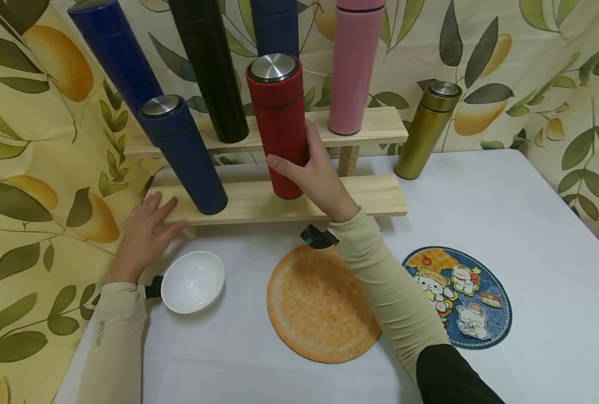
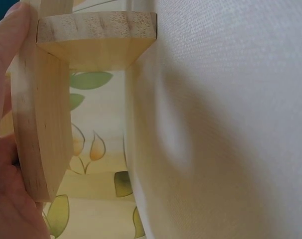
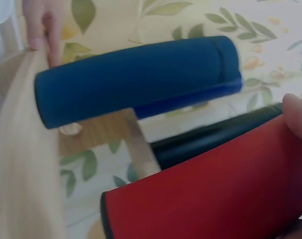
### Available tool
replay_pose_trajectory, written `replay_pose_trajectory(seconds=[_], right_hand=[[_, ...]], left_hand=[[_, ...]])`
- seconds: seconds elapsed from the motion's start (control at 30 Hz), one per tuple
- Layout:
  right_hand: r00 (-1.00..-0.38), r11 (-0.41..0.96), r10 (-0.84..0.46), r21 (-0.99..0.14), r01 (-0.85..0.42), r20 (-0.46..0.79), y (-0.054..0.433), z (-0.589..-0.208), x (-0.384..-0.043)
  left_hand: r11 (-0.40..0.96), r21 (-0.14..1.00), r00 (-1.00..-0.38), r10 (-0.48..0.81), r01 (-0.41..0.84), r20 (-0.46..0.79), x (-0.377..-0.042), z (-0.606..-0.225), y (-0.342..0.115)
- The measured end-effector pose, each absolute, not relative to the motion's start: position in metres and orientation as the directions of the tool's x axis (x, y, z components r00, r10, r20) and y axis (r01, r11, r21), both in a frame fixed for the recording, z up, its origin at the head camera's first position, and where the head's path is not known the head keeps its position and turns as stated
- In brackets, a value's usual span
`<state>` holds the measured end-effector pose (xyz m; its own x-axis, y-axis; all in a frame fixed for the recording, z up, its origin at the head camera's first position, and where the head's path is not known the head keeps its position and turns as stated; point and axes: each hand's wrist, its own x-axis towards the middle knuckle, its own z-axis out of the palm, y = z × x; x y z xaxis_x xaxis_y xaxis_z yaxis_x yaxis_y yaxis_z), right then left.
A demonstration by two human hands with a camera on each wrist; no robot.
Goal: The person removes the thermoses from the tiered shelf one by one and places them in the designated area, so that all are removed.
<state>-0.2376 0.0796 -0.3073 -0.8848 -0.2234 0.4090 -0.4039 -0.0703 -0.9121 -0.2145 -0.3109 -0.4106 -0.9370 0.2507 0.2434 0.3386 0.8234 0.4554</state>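
Note:
My right hand (image 1: 324, 174) grips a red thermos bottle (image 1: 279, 123) with a silver lid, thumb on the near side. In the right wrist view, a gap separates the base of the red bottle (image 3: 191, 189) from the lower shelf board (image 3: 31, 149). On that lower board (image 1: 248, 205), a blue thermos bottle (image 1: 188, 157) stands to the left. My left hand (image 1: 145, 238) rests on the left end of the same board, fingers spread. In the left wrist view, the thumb and fingers lie against the board (image 2: 36, 114).
The upper board (image 1: 314, 124) bears a dark blue bottle (image 1: 119, 62), a black one (image 1: 210, 73), a navy one (image 1: 276, 28) and a pink one (image 1: 355, 67). A gold bottle (image 1: 428, 129) stands right of the rack. Nearer lie a white bowl (image 1: 193, 283) and round mats (image 1: 319, 308).

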Motion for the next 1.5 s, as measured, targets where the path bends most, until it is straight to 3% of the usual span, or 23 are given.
replay_pose_trajectory(seconds=[0.5, 0.9, 1.27, 1.5], right_hand=[[-0.883, -0.089, -0.085, -0.886, -0.455, 0.462, 0.131, -0.286, -0.229], [-0.868, -0.124, 0.102, -0.859, -0.497, 0.487, 0.171, -0.276, -0.22], [-0.862, -0.093, 0.208, -0.868, -0.488, 0.462, 0.205, -0.274, -0.217], [-0.85, -0.148, 0.279, -0.854, -0.498, 0.447, 0.224, -0.276, -0.22]], left_hand=[[0.812, 0.473, -0.936, 0.249, 0.342, 0.25, -0.211, -0.41, -0.31], [0.806, 0.469, -0.926, 0.255, 0.362, 0.277, -0.211, -0.412, -0.31], [0.807, 0.474, -0.931, 0.25, 0.353, 0.266, -0.211, -0.413, -0.31], [0.81, 0.471, -0.933, 0.25, 0.348, 0.26, -0.211, -0.411, -0.308]])
